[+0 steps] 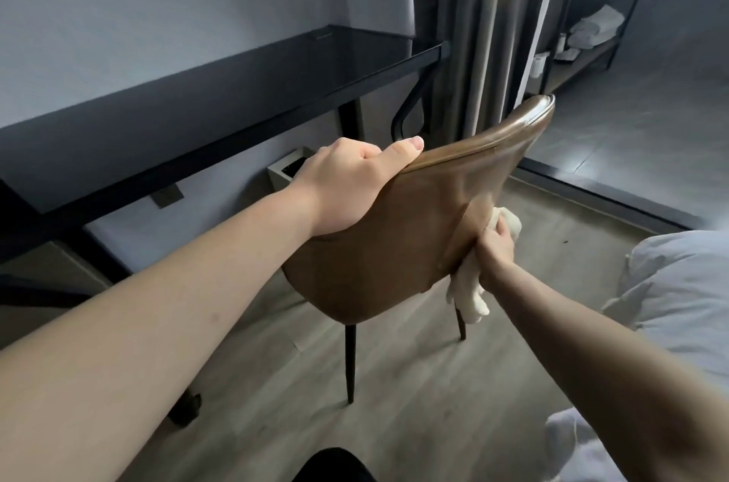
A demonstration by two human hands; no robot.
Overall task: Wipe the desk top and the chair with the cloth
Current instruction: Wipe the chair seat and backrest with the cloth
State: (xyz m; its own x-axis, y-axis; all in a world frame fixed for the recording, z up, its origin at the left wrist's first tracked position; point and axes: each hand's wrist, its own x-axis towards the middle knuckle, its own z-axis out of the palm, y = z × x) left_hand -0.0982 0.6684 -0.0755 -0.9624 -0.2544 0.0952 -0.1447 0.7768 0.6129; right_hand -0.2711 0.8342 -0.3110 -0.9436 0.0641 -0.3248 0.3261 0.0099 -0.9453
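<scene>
While the left hand grips the top edge of the brown chair, with its fingers curled over the far side and its thumb lying flat along the rim, the right hand holds a pale cloth against the right side of the chair back. The fingers of the right hand are curled round the cloth, and they press it on the brown leather. One bit of the cloth sticks out above the hand, and a longer bit hangs down below it, next to one of the thin dark chair legs. The chair is seen from behind and looks tipped a little, with its back rim rising to the upper right. It stands on a grey wood floor. The desk top is dark and shiny, and it runs along the light wall on the left, just past the chair. A small white bin sits on the floor under the desk, near the left hand. Grey curtains hang behind the chair. Far off on the right, folded white towels lie on a low shelf. White bedding shows at the right edge, close to the right arm.
</scene>
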